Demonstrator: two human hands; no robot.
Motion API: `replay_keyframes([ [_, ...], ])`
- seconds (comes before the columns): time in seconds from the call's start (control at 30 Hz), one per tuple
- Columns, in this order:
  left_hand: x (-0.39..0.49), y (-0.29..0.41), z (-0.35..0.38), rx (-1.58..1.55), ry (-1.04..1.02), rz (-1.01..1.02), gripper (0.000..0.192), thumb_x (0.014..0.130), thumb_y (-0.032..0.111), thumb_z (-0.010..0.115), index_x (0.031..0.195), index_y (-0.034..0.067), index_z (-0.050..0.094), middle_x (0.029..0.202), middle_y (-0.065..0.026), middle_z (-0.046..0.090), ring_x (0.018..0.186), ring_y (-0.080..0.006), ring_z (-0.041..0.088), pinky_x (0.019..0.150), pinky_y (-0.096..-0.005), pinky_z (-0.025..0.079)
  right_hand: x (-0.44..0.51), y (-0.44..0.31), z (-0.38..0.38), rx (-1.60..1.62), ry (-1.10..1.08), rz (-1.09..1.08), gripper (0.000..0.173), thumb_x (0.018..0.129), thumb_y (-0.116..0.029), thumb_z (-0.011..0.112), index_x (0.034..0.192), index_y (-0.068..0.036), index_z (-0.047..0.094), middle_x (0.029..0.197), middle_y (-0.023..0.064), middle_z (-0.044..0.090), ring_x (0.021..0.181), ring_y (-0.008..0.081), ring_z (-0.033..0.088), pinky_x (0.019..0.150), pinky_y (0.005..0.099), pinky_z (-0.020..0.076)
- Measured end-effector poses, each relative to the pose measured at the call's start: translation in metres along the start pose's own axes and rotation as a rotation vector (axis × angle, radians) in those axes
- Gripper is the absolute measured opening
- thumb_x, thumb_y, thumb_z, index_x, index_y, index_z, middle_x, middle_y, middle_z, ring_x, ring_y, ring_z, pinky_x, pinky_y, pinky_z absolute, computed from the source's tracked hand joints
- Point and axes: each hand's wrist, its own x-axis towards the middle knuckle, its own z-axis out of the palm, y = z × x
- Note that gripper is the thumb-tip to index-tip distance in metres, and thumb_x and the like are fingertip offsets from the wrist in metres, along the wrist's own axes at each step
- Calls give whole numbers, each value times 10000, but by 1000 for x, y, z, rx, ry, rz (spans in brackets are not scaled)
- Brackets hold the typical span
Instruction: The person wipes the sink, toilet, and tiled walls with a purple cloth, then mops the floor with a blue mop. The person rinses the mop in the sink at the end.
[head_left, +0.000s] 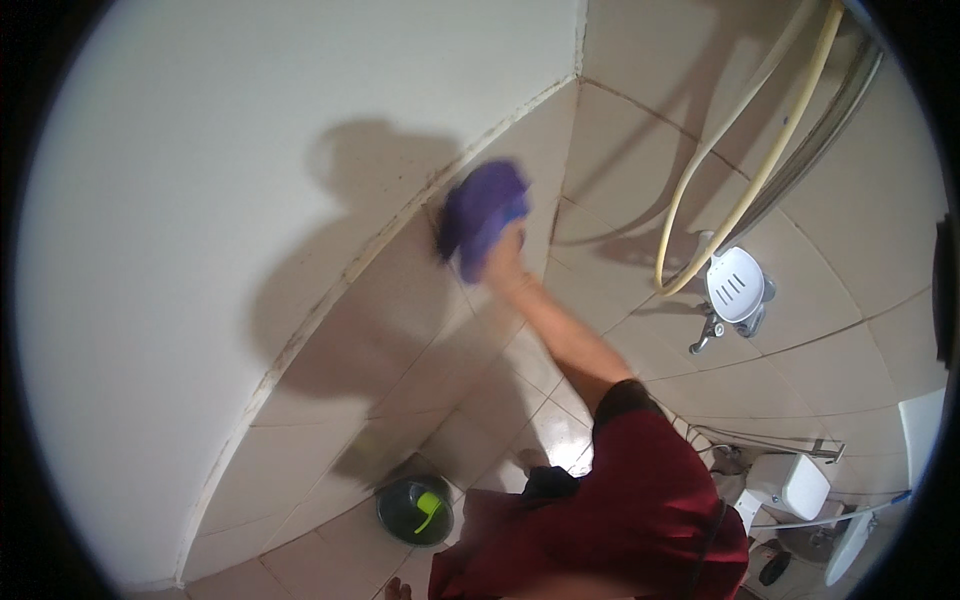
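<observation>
My right hand (506, 259) grips a bunched purple cloth (487, 202), blurred by motion. It is at the beige wall tiles (390, 300), just below the dirty, stained ledge (345, 277) where the tiling meets the white painted wall (210, 187). The cloth covers most of my fingers, and my arm reaches out of a dark red sleeve. At the bottom edge, a few fingertips of what appears to be my left hand (397, 590) show; the rest is cut off. A dark bucket (386, 517) with a lime-green dipper (427, 506) inside stands on the floor near them.
On the right wall, a cream hose (757, 172) hangs in a loop beside a white slotted soap dish (736, 285) and a metal tap (705, 334). A white toilet cistern (787, 484) stands at the lower right. Light glares off the floor tiles (562, 431).
</observation>
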Motion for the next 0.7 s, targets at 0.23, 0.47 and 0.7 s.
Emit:
replay_keyframes([
  [0.23,28,12,15,34,-88,-50,539,894,277,697,1333,-2,556,1449,-251,496,1361,-382,465,1101,-491,387,152,116,-157,-625,629,6,341,800,-170,613,1121,-84,687,1476,152,471,1421,437,315,1103,644,195],
  [0.47,50,16,8,56,-125,-70,571,892,292,697,1355,-4,542,1445,-253,498,1354,-376,474,1096,-486,392,-39,176,-72,-921,-37,57,442,908,-188,505,1334,-150,615,1611,48,308,1518,304,192,1168,565,176],
  [0.7,45,-17,-1,44,-102,-85,603,890,306,698,1376,-6,528,1441,-256,501,1347,-371,484,1091,-481,397,-87,196,-105,-940,-175,318,417,964,-230,450,1330,-86,587,1494,205,382,1445,510,234,1114,657,254],
])
